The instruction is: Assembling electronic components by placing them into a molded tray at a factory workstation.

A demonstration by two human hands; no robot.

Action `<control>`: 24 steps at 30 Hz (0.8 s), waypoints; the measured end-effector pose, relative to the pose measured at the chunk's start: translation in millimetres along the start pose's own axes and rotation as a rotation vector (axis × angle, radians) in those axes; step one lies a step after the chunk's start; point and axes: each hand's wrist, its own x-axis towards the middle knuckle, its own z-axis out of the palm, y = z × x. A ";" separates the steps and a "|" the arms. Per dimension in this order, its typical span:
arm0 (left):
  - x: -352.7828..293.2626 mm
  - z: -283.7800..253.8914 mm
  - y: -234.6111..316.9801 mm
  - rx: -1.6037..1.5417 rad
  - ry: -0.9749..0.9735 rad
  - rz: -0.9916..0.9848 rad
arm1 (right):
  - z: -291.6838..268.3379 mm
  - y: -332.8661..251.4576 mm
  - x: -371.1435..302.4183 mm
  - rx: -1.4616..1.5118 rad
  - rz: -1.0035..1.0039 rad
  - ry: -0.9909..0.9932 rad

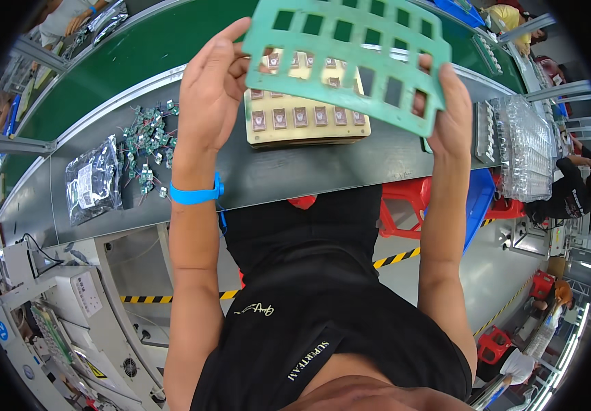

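Observation:
With both hands I hold a flat green plate (pixel 302 85) with rows of rectangular cut-outs, tilted in the air. My left hand (pixel 212 85) grips its left edge, and my right hand (pixel 451 113) is closed on its right end, with fingertips showing through the openings. Below the plate, a cream-coloured fixture block (pixel 309 137) lies on the grey work surface. Small pinkish square parts (pixel 300 117) sit in rows on this block; the plate hides some of them. A blue wrist strap (pixel 195 194) is around my left wrist.
Left of the block lie a pile of small green circuit boards with wires (pixel 148 137) and a silver bag (pixel 93 181). Stacked clear plastic trays (pixel 525 147) stand at the right. A green conveyor belt (pixel 131 58) runs behind. Red stools (pixel 405 205) are under the bench.

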 end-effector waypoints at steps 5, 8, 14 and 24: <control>-5.7 -24.8 -2.3 0.105 0.212 -0.033 | 23.4 13.2 33.1 -0.214 0.001 0.062; -8.8 -24.3 0.9 0.095 0.284 -0.024 | 26.2 25.8 44.3 -0.191 -0.042 0.110; -29.4 -43.1 -14.2 0.333 0.270 -0.126 | 17.2 68.6 24.5 -0.379 -0.082 0.234; -49.0 -52.9 -39.5 0.300 0.305 -0.202 | 2.3 98.2 18.9 -0.490 0.006 0.207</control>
